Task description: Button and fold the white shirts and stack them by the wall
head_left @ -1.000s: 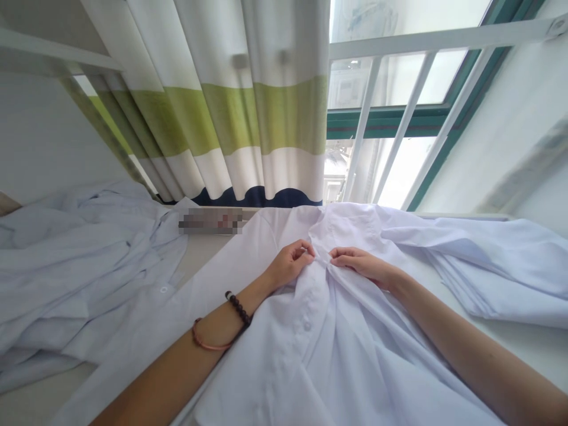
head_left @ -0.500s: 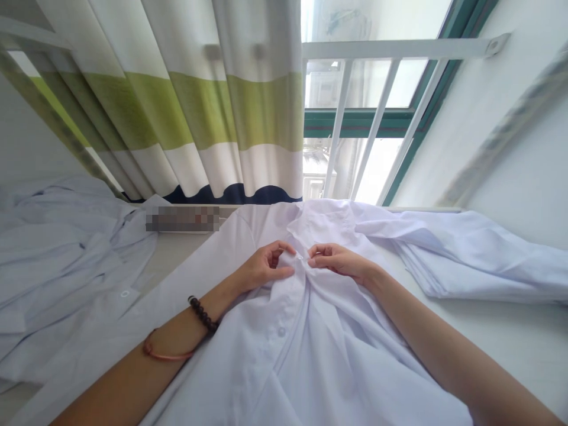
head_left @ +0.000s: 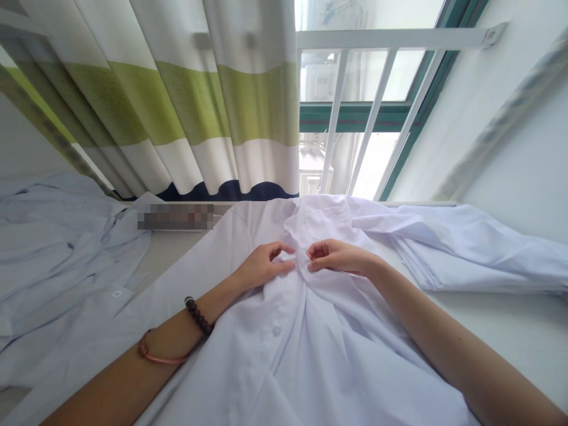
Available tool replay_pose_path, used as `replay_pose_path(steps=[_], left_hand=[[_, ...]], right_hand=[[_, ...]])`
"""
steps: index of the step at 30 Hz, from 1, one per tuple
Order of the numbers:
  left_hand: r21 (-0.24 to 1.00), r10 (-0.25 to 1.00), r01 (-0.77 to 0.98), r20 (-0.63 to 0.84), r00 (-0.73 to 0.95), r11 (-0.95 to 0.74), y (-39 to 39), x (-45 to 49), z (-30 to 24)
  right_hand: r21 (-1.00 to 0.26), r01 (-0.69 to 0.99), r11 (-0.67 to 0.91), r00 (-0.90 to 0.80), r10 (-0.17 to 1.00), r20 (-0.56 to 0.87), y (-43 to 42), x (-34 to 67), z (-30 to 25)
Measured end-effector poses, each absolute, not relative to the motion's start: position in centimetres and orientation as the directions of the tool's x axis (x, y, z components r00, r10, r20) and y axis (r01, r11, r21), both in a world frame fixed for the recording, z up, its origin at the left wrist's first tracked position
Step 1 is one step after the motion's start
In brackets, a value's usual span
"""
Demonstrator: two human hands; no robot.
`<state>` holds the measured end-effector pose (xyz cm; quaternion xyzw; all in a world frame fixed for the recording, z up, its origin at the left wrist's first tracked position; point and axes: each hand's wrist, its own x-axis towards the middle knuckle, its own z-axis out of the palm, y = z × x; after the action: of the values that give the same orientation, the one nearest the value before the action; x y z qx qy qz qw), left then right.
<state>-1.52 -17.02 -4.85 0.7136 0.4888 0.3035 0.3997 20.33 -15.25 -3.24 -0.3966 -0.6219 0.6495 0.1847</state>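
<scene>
A white button-front coat (head_left: 248, 361) lies spread out in front of me, its collar end at the far side. Both hands meet at its front edge, around chest height. My left hand (head_left: 260, 266) has thumb and forefinger closed on the cloth on the left of the front edge. Just across from it, my right hand (head_left: 339, 258) pinches the cloth on the right, fingers curled. Any button between the fingertips is hidden. Lower on the front, one round button (head_left: 276, 331) shows. Dark beads (head_left: 198, 316) and a reddish bangle (head_left: 160, 355) circle my left forearm.
More white garments (head_left: 53, 254) lie crumpled at the left, and folded white cloth (head_left: 470, 272) lies at the right under a sleeve. A blurred-out flat item (head_left: 175, 217) sits near the back edge. Behind are a striped curtain (head_left: 195, 106), a white railing (head_left: 390, 39) and a window.
The view has shifted slightly, so most things sit a little further left and up. The button seen between my fingertips is now hidden. Both hands stay at the same spot on the coat.
</scene>
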Motion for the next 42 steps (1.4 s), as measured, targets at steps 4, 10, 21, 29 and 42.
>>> replay_pose_path(steps=[4, 10, 21, 29, 42], left_hand=[[0.857, 0.935, 0.462, 0.063, 0.348, -0.229, -17.0, -1.9, -5.1], [0.977, 0.928, 0.191, 0.016, 0.371, -0.093, -17.0, -2.5, -5.2], [0.922, 0.911, 0.299, 0.114, 0.395, -0.245, -17.2, -2.2, -5.4], [0.879, 0.903, 0.373, 0.131, 0.408, -0.296, -17.2, -2.1, -5.7], [0.905, 0.884, 0.292, 0.161, 0.438, -0.310, -17.2, -2.0, -5.5]], right_hand=[[-0.955, 0.235, -0.180, -0.597, 0.749, -0.288, -15.1, 20.5, -3.8], [-0.965, 0.220, -0.141, -0.591, 0.768, -0.247, -15.3, 20.6, -2.9], [-0.977, 0.212, -0.032, -0.619, 0.769, -0.160, -16.3, 19.6, -1.4], [-0.978, 0.197, -0.066, -0.643, 0.745, -0.180, -16.2, 19.9, -1.2], [-0.969, 0.246, -0.015, -0.596, 0.786, -0.163, -16.3, 19.4, -1.7]])
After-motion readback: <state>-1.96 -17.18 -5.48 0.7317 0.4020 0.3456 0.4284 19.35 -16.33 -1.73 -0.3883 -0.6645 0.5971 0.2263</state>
